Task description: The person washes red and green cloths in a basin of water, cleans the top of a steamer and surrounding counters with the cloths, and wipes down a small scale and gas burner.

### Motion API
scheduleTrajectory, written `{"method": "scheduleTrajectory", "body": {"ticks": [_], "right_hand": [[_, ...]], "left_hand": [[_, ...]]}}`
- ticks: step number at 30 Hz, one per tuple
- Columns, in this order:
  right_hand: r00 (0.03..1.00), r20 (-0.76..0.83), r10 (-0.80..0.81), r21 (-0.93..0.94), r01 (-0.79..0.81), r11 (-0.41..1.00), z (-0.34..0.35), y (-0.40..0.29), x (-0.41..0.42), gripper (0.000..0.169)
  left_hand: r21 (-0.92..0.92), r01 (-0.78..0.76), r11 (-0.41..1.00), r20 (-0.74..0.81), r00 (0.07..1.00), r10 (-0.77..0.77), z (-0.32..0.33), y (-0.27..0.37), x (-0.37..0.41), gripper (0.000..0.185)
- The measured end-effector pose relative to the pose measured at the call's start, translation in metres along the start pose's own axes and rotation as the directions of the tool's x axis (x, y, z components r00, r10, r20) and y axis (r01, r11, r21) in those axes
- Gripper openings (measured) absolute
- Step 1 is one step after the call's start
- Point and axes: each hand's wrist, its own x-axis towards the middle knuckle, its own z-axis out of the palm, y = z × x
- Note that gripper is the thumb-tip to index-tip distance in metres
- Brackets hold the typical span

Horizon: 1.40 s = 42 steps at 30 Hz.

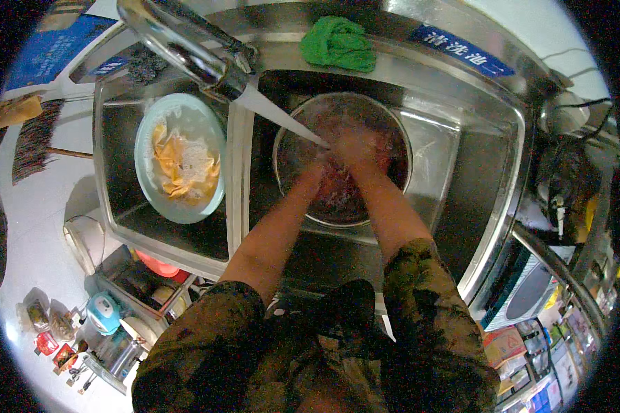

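Observation:
Both of my arms reach into a round metal-rimmed bowl [408, 155] standing in the right basin of a steel sink. The bowl holds dark reddish, cloudy water, and what lies in it is too blurred to name. My left hand [323, 155] is at the left of the bowl's middle, mostly hidden by water and glare. Close beside it, my right hand [359, 144] looks blurred, its fingers not clear. A wide stream runs from the chrome faucet [227, 80] down to my hands. Whether either hand grips something cannot be seen.
A pale blue basin [140, 155] in the left sink compartment holds an orange-yellow cloth [170, 155] in sudsy water. A green cloth [338, 44] lies on the sink's back ledge, near a blue label strip with writing. Dark scouring material [145, 64] sits behind the left compartment.

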Motion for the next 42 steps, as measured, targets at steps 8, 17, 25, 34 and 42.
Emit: {"method": "scheduleTrajectory", "body": {"ticks": [8, 17, 25, 34, 42], "right_hand": [[0.977, -0.136, 0.167, 0.856, 0.031, 0.516, 0.0, 0.072, 0.01, 0.044], [0.978, 0.026, 0.208, 0.976, -0.069, 0.204, -0.065, 0.06, -0.165, 0.049], [0.99, -0.126, -0.07, 0.875, 0.144, 0.463, -0.115, -0.044, -0.182, 0.086], [0.995, 0.052, 0.083, 0.836, -0.089, 0.542, -0.043, -0.021, -0.148, 0.059], [0.845, -0.438, 0.306, 0.874, 0.321, 0.364, -0.228, -0.093, -0.227, 0.042]], "left_hand": [[0.313, -0.236, 0.92, -0.272, 0.906, 0.325, 0.045, 0.045, -0.013, 0.05], [0.817, -0.295, 0.496, 0.005, 0.863, 0.505, 0.016, 0.095, -0.069, 0.053], [0.609, -0.749, 0.261, 0.45, 0.598, 0.664, 0.06, 0.182, -0.227, 0.021], [0.668, -0.702, 0.247, 0.514, 0.676, 0.529, 0.041, 0.185, -0.217, 0.024], [0.286, -0.757, 0.588, -0.051, 0.601, 0.798, 0.025, 0.304, -0.14, 0.071]]}}
